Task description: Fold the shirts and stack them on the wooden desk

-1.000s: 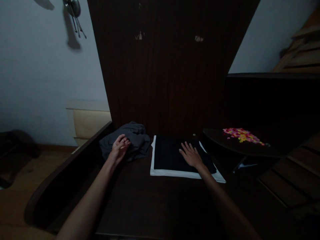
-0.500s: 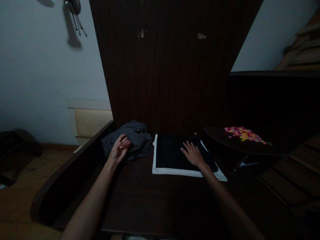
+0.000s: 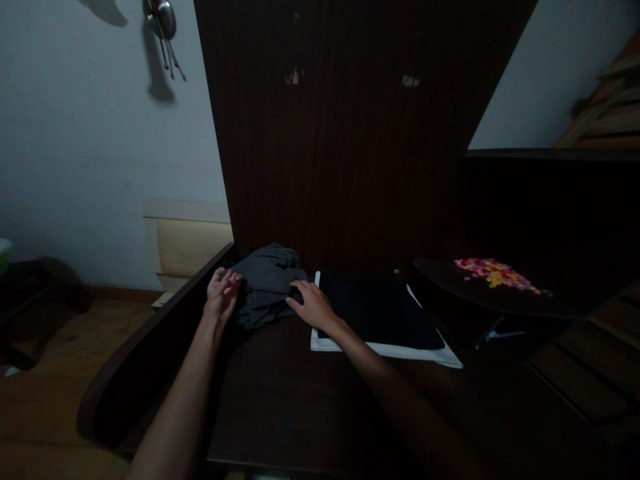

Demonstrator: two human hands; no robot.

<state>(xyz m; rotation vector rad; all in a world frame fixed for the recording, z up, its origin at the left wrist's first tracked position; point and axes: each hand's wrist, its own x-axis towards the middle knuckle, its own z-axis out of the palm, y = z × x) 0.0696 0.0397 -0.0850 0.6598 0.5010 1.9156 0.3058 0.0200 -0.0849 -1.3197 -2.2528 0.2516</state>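
A crumpled grey garment [image 3: 269,283] lies at the back of a dark wooden table [image 3: 280,393]. My left hand [image 3: 221,293] rests on the garment's left edge, its fingers curled onto the cloth. My right hand [image 3: 311,303] lies at the garment's right edge with fingers bent, touching the cloth. Just right of it sits a folded black cloth [image 3: 377,310] stacked on a folded white cloth [image 3: 385,348].
A tall dark wooden panel [image 3: 340,133] stands behind the table. A small dark side surface [image 3: 450,283] at the right carries a scatter of pink and yellow bits [image 3: 493,272]. Metal utensils [image 3: 165,27] hang on the pale wall. Wooden floor lies at the left.
My right hand left the black cloth and moved left to the grey garment's right edge. My left hand shifted to the garment's left edge. The camera view drifted slightly left.
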